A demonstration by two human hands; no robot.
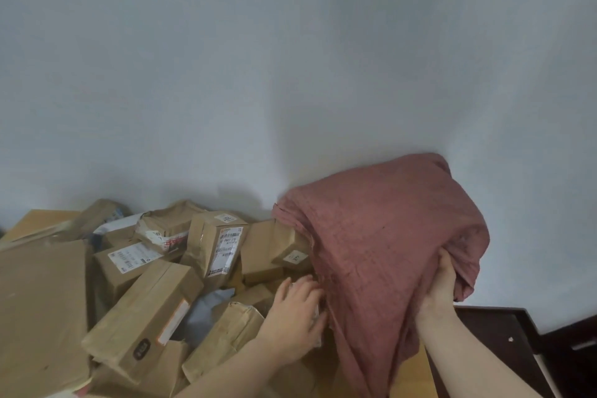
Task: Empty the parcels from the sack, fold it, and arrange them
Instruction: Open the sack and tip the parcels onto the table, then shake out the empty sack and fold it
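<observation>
A: Many parcels [206, 255] are out already, heaped on the wooden table [35, 220]. Step?

B: Emptying the sack [381, 245], tail end of it, I judge. My right hand [442, 284] grips a bunched fistful of the cloth from below, fingers curled into the fabric, and lifts the sack up on the right side of the table, against the grey wall [290, 58].

A: Left hand?

B: My left hand [297, 313] is at the sack's left edge, low, fingers spread and mostly straight, touching the parcels there and brushing the cloth. Holding nothing that I can see. The fingertips are partly hidden by the fabric.

A: Anything still inside?

B: One brown box [287, 249] sits with its end under the sack's edge. Deeper in, can't tell.

A: Next move needs?

B: Probably lift the closed end higher and shake, left hand clearing that box from the opening. Then two hands on the cloth to flatten and fold.

A: Sack look?

B: Dusty pink, woven, soft, heavily creased, draped and limp, no firm bulges. Should fold easily once empty.

A: Parcels?

B: Brown cardboard boxes and paper packs with white labels, some crumpled, piled at all angles, not arranged yet.
</observation>
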